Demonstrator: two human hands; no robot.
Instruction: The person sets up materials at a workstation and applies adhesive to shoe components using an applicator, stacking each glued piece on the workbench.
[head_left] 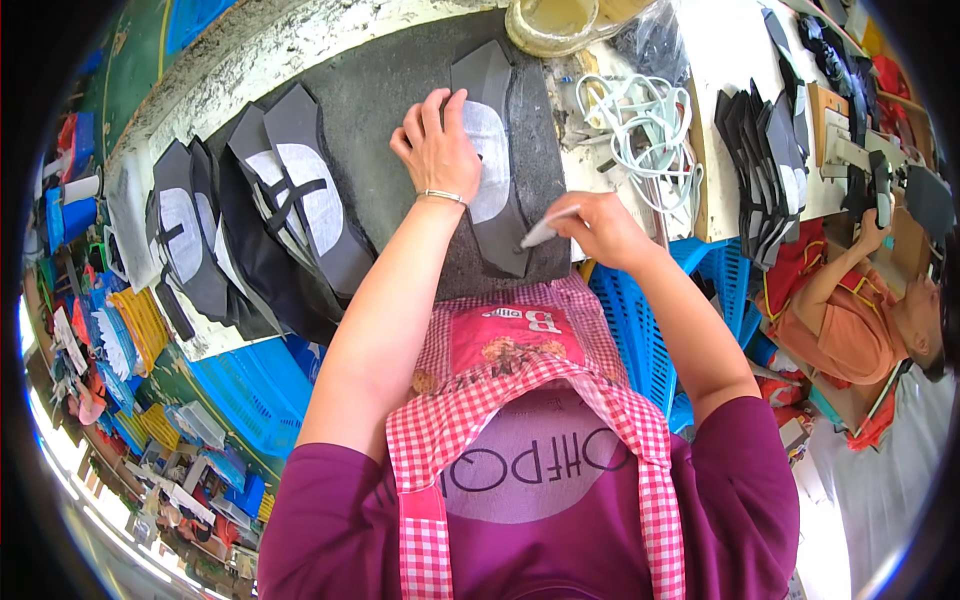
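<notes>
A long dark grey, shaped material piece (pixel 497 235) with a pale oval patch (pixel 488 185) lies on the dark work mat (pixel 375 130) in front of me. My left hand (pixel 440 150) rests on its left edge, fingers spread and bent, pressing down with nothing gripped. My right hand (pixel 608 230) pinches a pale, pointed, pen-like tool (pixel 545 228). Its tip meets the piece near the lower end; I cannot tell the tool's exact kind. Left of the mat's middle are overlapping stacks of similar pieces (pixel 310 190) with pale patches and dark straps.
A container of yellowish liquid (pixel 552 22) stands at the far edge. A tangled white cable (pixel 640 130) lies right of the mat. Another stack of dark pieces (pixel 765 170) sits further right. Blue plastic baskets (pixel 640 330) stand below the table, and a co-worker (pixel 850 320) sits at right by a machine.
</notes>
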